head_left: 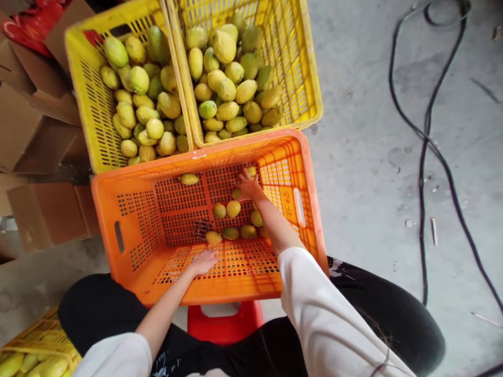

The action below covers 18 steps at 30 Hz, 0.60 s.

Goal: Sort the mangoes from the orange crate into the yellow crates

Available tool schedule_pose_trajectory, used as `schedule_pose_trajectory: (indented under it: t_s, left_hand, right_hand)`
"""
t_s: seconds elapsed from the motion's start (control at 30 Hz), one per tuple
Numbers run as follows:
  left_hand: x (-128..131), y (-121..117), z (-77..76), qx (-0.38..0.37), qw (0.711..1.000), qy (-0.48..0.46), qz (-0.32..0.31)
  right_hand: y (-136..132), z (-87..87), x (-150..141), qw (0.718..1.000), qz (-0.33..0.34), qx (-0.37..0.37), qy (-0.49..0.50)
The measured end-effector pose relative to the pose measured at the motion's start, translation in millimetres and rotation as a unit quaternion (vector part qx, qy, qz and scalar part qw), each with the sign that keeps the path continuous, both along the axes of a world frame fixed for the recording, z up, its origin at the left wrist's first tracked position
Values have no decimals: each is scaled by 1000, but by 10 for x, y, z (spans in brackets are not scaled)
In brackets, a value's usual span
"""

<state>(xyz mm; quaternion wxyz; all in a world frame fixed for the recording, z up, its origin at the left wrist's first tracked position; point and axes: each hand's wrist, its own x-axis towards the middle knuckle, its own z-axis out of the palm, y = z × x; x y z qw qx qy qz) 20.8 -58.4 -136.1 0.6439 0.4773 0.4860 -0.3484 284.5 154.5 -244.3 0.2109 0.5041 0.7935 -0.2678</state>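
Observation:
An orange plastic crate [204,152] stands in front of me with several yellow-green, lemon-like fruits on its mesh floor. My right hand [249,184] reaches deep into its far right part, fingers spread. One fruit [251,171] is at its fingertips, and another fruit [236,193] lies beside the thumb; whether the hand grips either, I cannot tell for certain. Against the crate's near inner wall rests my left hand [205,261], open, with its fingers stretched out and nothing in them. Near it is a fruit [214,237] on the crate floor.
Two yellow crates [178,73] heaped with similar fruit adjoin the orange crate's far side. Cardboard boxes [47,209] lie at the left. A red stool [223,327] shows below the orange crate. Another fruit crate [47,335] is at lower left. Black cable [426,136] loops over the concrete floor.

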Motion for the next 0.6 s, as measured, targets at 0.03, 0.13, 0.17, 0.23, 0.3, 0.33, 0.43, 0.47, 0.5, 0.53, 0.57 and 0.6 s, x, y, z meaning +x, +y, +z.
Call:
schedule_pose_trajectory:
  t_s: [0.03,0.13,0.17,0.23,0.3,0.33,0.43,0.47,0.5,0.53,0.57,0.6]
  left_hand:
    - [0,-1,-2,1,1000,-2,2]
    - [-6,-16,-18,15,1000,-1,15]
    - [-9,-23,-26,20,1000,2,20]
    - [-16,-41,-44,24,999,7,25]
    - [-28,-62,-68,23,999,9,27]
    - [-36,-73,-82,25,999,8,29]
    - [-62,-108,-130,37,999,3,32]
    - [-71,-119,-146,43,999,2,32]
    - [-80,-129,-161,49,998,0,33]
    - [-89,-136,-174,55,998,-3,33]
    - [-97,-142,-186,60,998,-6,35]
    - [-105,-146,-197,65,997,-9,37]
  right_hand:
    - [-16,-6,-13,1000,4,0,2]
    - [-27,-19,11,999,31,-9,0]
    - [-23,-26,31,999,40,-11,1]
    - [-15,-47,64,998,54,-14,13]
    - [-21,-80,59,997,70,-15,20]
    - [-29,-100,38,996,81,-17,18]
    - [-75,-143,-85,995,96,-40,-6]
    - [-96,-144,-131,995,92,-47,-14]
    - [-121,-137,-171,995,88,-53,-20]
    - [-150,-120,-201,995,86,-54,-26]
    - [-183,-96,-218,995,85,-51,-32]
    - [-219,-67,-223,994,85,-46,-40]
